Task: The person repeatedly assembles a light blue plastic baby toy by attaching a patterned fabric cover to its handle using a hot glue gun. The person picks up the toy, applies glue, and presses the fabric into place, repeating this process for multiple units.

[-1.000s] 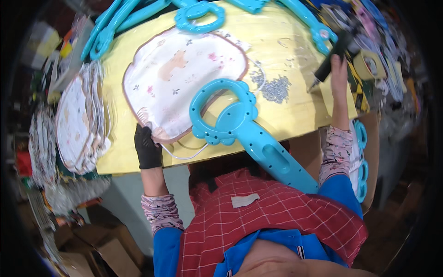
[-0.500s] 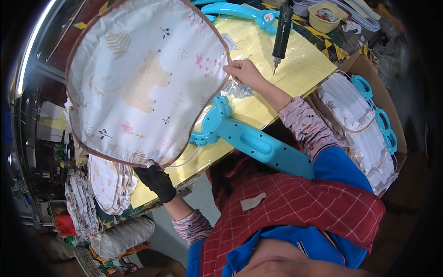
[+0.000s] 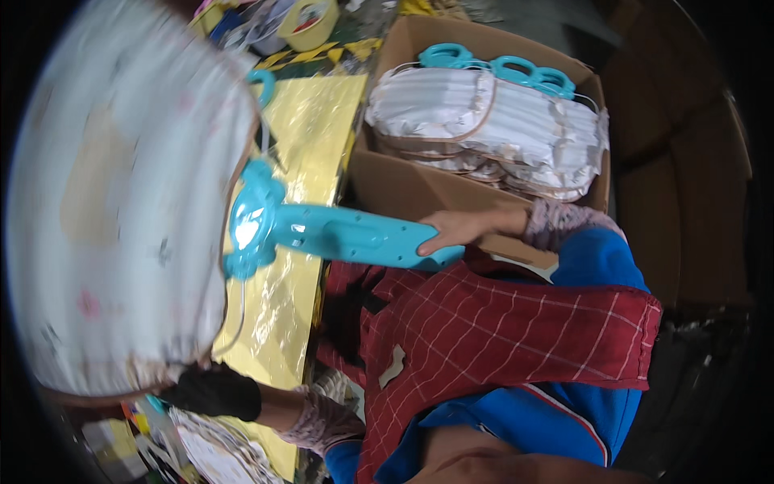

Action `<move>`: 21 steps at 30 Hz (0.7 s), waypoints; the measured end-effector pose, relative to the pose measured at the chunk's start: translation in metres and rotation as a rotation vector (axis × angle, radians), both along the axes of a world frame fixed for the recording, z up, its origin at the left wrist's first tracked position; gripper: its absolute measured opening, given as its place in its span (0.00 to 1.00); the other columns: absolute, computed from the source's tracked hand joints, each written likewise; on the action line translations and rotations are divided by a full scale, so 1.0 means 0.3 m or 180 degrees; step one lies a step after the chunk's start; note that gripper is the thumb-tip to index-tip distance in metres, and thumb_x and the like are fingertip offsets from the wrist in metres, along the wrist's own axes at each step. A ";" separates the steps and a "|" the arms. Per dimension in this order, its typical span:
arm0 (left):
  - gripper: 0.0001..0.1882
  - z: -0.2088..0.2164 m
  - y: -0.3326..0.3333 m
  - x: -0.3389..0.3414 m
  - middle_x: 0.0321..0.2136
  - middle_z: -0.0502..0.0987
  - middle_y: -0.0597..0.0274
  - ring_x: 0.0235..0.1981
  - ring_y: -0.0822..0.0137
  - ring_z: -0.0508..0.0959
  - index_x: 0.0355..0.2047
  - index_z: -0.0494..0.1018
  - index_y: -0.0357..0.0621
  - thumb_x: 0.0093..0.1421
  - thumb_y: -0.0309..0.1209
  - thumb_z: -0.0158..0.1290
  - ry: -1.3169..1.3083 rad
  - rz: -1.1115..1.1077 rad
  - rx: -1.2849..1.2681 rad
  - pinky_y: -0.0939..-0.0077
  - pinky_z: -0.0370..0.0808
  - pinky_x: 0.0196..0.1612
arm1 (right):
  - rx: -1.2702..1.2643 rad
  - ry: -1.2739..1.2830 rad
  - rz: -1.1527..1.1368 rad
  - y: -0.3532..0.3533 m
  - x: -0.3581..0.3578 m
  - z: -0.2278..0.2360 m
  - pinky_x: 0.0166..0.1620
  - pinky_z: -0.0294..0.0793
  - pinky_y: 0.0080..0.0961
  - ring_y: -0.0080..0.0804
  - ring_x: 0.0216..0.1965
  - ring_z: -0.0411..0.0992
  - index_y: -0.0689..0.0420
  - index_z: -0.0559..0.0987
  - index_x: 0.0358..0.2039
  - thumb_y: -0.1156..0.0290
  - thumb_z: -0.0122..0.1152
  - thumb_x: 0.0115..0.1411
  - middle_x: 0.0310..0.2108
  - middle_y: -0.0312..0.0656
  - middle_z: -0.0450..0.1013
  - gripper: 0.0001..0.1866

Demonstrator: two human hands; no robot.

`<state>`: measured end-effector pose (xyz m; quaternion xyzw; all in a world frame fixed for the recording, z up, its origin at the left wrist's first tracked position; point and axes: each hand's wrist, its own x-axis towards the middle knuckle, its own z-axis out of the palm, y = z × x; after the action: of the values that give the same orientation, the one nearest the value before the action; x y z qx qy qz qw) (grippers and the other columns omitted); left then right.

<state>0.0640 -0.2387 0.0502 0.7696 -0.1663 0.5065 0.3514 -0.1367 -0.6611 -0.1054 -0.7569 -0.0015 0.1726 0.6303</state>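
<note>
A large white fabric panel with a brown edge and printed plants and an animal fills the left side, blurred by motion. My left hand, in a black glove, is closed on the panel's lower edge. A turquoise plastic bar with a scalloped head lies beside the panel's right edge, and a thin white wire comes out of that head. My right hand, bare, is wrapped round the bar's narrow right end.
A yellow plastic-covered board lies under the bar. Behind my right hand is a cardboard box with several white fabric pieces and turquoise rings. A yellow tub stands at the back; stacked panels lie lower left.
My right hand has let go of the panel's edge and now grips the bar's end. The view has turned right, bringing the box nearer the middle. The hanging screwdriver is out of view.
</note>
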 end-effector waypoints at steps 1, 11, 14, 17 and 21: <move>0.12 -0.015 -0.089 0.073 0.36 0.78 0.45 0.31 0.49 0.77 0.44 0.72 0.34 0.66 0.30 0.50 0.0288 -0.0754 -0.0916 0.61 0.77 0.44 | -0.0205 -0.0034 -0.0371 -0.025 -0.073 -0.007 0.48 0.74 0.31 0.32 0.46 0.74 0.64 0.73 0.54 0.46 0.64 0.59 0.44 0.46 0.77 0.35; 0.35 0.008 -0.580 0.135 0.57 0.71 0.50 0.59 0.49 0.71 0.60 0.67 0.45 0.49 0.16 0.57 0.0983 -0.2740 0.1933 0.64 0.68 0.60 | 0.0603 0.0568 -0.3263 -0.250 -0.285 -0.158 0.52 0.70 0.28 0.31 0.47 0.72 0.63 0.71 0.57 0.51 0.53 0.66 0.46 0.44 0.76 0.29; 0.29 -0.021 -0.393 0.228 0.54 0.73 0.48 0.56 0.48 0.72 0.57 0.70 0.44 0.52 0.19 0.55 0.1279 -0.2539 0.1910 0.62 0.69 0.59 | 0.1205 0.0503 -0.3953 -0.429 -0.329 -0.231 0.53 0.69 0.28 0.31 0.48 0.72 0.62 0.69 0.58 0.52 0.50 0.68 0.47 0.44 0.75 0.28; 0.29 -0.071 -0.246 0.301 0.49 0.73 0.44 0.52 0.43 0.72 0.57 0.68 0.42 0.51 0.20 0.55 0.1352 -0.1813 0.1934 0.58 0.71 0.55 | 0.1796 0.0268 -0.4232 -0.637 -0.272 -0.308 0.53 0.69 0.28 0.32 0.48 0.71 0.62 0.68 0.60 0.52 0.47 0.70 0.48 0.44 0.75 0.28; 0.29 -0.152 -0.029 0.399 0.49 0.73 0.45 0.50 0.44 0.73 0.57 0.66 0.39 0.54 0.25 0.57 0.1570 -0.0266 0.2041 0.57 0.73 0.49 | 0.2093 0.0093 -0.4028 -0.690 -0.114 -0.390 0.54 0.68 0.27 0.32 0.48 0.71 0.60 0.66 0.61 0.53 0.43 0.72 0.49 0.44 0.74 0.27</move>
<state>0.1836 -0.2473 0.0044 0.9312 -0.2577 0.2144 0.1433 -0.1709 -0.8680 -0.2225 -0.3810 0.3945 -0.2256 0.8052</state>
